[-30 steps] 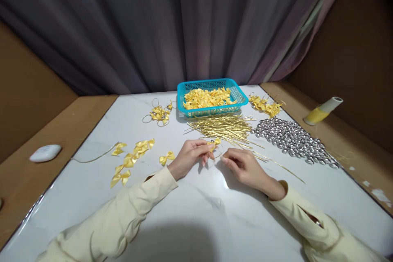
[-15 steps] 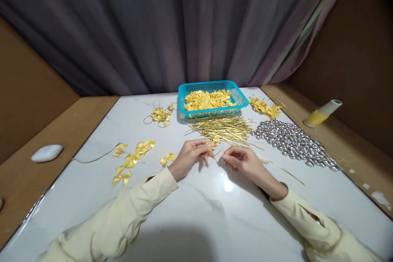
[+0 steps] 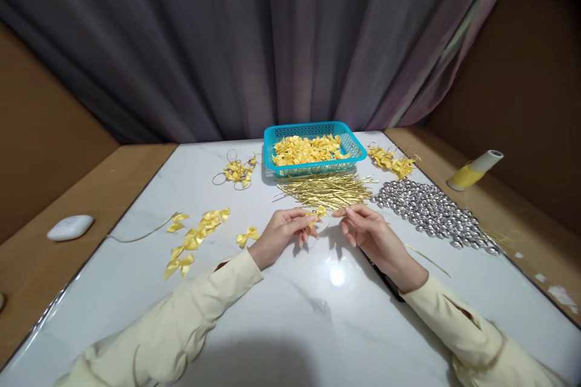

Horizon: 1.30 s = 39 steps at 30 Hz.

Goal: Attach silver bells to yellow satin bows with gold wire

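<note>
Between the thumb and fingers of my left hand (image 3: 293, 230) is a small yellow ribbon bow (image 3: 319, 212). A thin strand shows below it, too fine to follow. My right hand (image 3: 370, 233) is just to the right of the bow, thumb and forefinger tips brought together and the other fingers curled. Whatever is in that pinch is too small to make out. Behind both hands lies a heap of gold twist ties (image 3: 333, 190). Several loose yellow bows (image 3: 195, 237) are spread left of my left hand, one single bow (image 3: 247, 236) near its wrist.
A blue basket (image 3: 315, 170) of yellow bows stands at the back. Silver beads (image 3: 426, 208) are heaped at right. Bows with loops lie in a left cluster (image 3: 236, 173) and a right cluster (image 3: 393, 161). A white case (image 3: 70, 227) and a yellow-white tube (image 3: 474, 170) flank the table.
My right hand has moved slightly up and its fingertips now point left towards the bow. The left hand keeps the bow in almost the same place, with the bow turned a little.
</note>
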Motion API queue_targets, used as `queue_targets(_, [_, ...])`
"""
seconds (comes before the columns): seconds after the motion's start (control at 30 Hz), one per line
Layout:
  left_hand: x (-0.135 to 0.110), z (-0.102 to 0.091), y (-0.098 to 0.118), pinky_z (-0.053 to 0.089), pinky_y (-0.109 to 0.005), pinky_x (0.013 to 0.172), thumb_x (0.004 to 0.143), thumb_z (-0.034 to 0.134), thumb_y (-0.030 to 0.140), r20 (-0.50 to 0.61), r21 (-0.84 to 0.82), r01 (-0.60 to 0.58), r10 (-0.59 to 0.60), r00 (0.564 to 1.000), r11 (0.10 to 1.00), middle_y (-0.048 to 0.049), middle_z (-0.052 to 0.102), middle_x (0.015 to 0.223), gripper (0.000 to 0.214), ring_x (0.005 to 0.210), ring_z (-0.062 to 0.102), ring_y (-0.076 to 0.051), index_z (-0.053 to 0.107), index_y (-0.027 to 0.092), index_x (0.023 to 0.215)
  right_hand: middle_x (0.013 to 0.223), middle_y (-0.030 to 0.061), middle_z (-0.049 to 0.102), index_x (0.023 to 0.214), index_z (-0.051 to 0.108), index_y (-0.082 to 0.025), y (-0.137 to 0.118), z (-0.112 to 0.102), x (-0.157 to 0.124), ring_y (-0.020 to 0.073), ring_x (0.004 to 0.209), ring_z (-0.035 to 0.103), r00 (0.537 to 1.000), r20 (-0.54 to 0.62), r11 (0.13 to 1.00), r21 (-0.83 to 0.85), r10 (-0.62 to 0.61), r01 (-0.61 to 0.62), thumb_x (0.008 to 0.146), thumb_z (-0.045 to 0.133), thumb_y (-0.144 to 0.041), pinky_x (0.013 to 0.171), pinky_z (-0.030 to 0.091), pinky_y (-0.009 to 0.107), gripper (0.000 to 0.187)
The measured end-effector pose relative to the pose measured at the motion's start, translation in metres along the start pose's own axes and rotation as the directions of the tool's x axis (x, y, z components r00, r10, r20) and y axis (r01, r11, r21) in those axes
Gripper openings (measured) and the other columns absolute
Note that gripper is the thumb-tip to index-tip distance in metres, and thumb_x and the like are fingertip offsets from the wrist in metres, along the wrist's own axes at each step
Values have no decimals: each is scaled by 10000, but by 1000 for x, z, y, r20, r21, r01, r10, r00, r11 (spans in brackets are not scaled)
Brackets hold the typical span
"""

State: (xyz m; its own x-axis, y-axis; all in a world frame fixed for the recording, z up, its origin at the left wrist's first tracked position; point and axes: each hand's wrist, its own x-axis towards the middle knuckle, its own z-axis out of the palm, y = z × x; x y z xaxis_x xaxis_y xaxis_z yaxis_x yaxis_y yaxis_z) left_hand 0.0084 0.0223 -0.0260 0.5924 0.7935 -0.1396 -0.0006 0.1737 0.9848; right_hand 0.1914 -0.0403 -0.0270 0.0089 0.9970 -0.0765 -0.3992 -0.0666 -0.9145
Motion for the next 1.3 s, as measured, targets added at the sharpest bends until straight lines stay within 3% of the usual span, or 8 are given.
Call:
queue_targets(0.1, [-1,1,0,361,-164,434,765,595,325,15,47,-21,20,1000,999,-34,636,637,228,455,462,-55,642,103,741,762,28,612,730,549,-167,1,1,-1,75,492,460,996,83,1000,1,19,-20,744,619,-326,435,396,200,174])
queue_targets(0.23, [-6,5,1,385,-179,435,778,578,341,53,142,-48,41,998,989,-52,650,640,259,450,471,-70,643,97,717,645,-1,562,743,558,-158,0,1,-3,70,457,429,998,58,987,-155,-24,32,756,610,-356,405,381,192,204])
queue_targets(0.37, [-11,10,-2,395,-190,427,780,573,345,65,240,-83,69,996,967,-47,647,598,254,438,475,-84,657,106,751,544,-18,522,730,611,-152,-3,3,-5,71,412,416,991,-9,907,-405,-131,116,737,617,-377,384,363,198,225])
queue_targets(0.5, [-13,11,-6,405,-192,452,787,564,337,62,298,-115,101,993,947,-35,642,587,240,439,470,-82,659,122,743,507,-11,531,700,643,-151,2,5,-5,75,403,429,987,42,822,-549,-156,153,738,613,-363,398,368,206,217])
queue_targets(0.8, [-13,11,-6,403,-186,439,800,537,361,84,373,-156,134,987,915,-31,635,568,272,421,465,-82,664,126,748,526,-1,567,701,607,-160,10,2,-4,101,404,494,986,55,795,-585,-158,160,747,601,-355,410,403,223,201])
queue_targets(1.3, [-13,11,-6,375,-175,424,810,522,356,107,394,-149,115,988,907,-33,631,558,274,404,425,-69,663,122,788,511,-9,545,711,576,-166,16,1,-5,105,410,465,981,68,753,-632,-182,184,764,583,-333,428,383,228,175])
